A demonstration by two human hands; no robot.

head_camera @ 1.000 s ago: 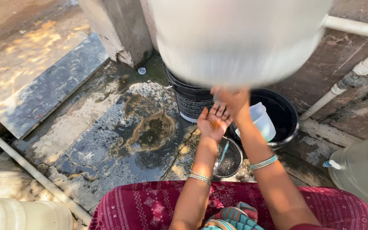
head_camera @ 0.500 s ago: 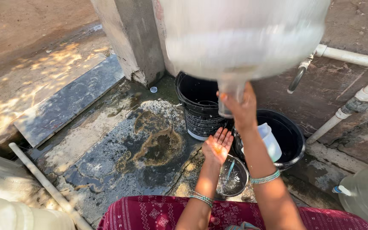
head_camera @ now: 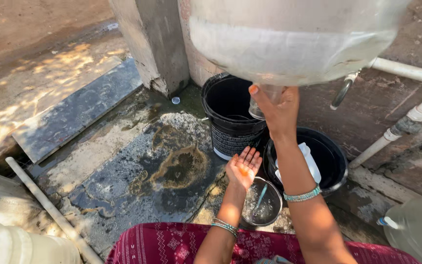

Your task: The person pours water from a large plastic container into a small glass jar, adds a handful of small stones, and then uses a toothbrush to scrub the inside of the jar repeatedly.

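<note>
So the right hand [head_camera: 277, 107] is reached up under the big water jug [head_camera: 289, 39], fingers wrapped around its clear neck right above the tall black bucket [head_camera: 230, 122]. The left hand [head_camera: 242, 167] is flat open, palm up and empty, hovering just over a small steel bowl [head_camera: 262, 208] with a bit of water in it. That bowl sits on the wet floor beside a wide black tub [head_camera: 330, 161] with a white jug [head_camera: 308, 164] lying in it.

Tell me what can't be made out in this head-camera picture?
- Neck of the big translucent water jug: covered by the right hand.
- Jug's top: cut off by the upper edge.
- Contents of the tall black plastic bucket: lost in shadow.
- Small steel bowl: partly behind the open left hand.
</note>
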